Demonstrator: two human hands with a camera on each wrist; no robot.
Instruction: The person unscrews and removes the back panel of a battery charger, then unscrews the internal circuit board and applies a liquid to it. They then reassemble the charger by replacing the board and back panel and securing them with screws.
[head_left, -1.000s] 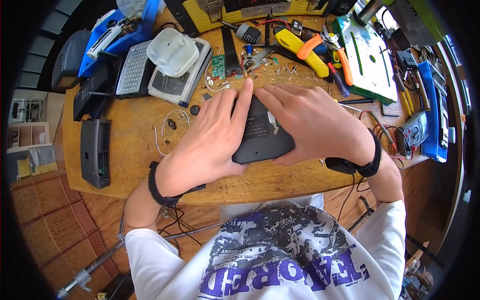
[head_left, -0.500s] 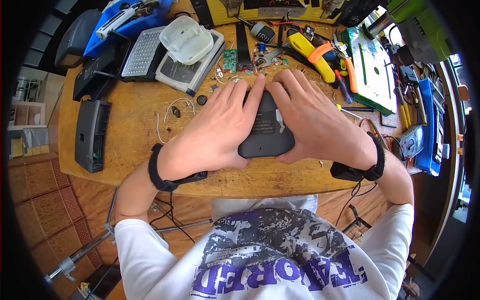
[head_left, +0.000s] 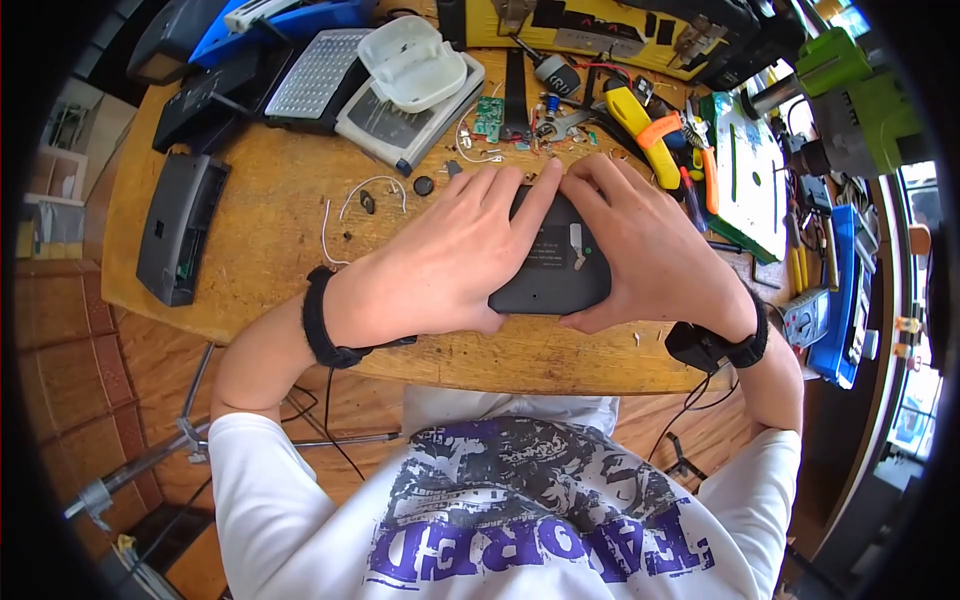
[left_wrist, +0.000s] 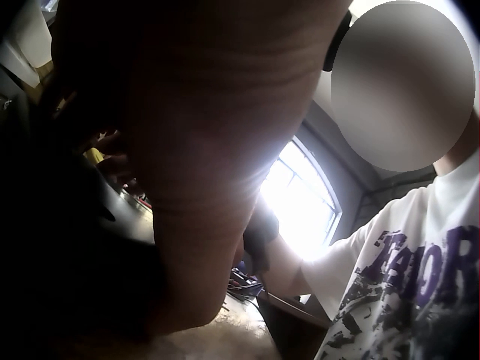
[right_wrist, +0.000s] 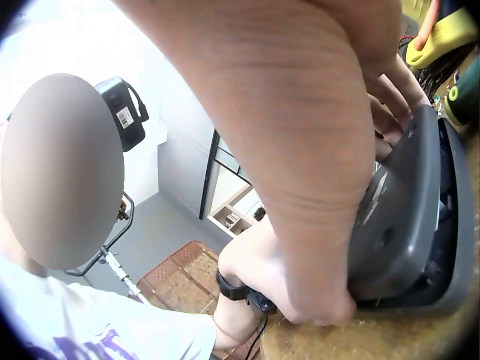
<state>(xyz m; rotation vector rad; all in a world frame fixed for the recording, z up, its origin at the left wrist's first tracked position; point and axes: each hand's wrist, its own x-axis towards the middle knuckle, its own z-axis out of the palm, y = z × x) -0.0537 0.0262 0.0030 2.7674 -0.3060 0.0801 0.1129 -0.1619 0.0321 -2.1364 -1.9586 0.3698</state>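
A dark grey plastic casing with a printed label and a small hole lies on the wooden table, between both hands. Along its left side the left hand grips it, thumb at the near edge and index finger stretched to the far end. The right hand grips the opposite side, fingers bent over the far edge and thumb at the near corner. In the right wrist view, a gap with dark inner parts shows between the upper shell and the lower shell. The left wrist view is mostly dark.
Another dark housing stands at the table's left. Behind are a white lidded box, a green circuit board, a yellow-handled tool and orange-handled pliers. A multimeter and blue tray are at right.
The head view has shifted, so the bench items appear farther right. The right hand's fingers are more bent at the casing's far edge; both hands keep their hold on its sides.
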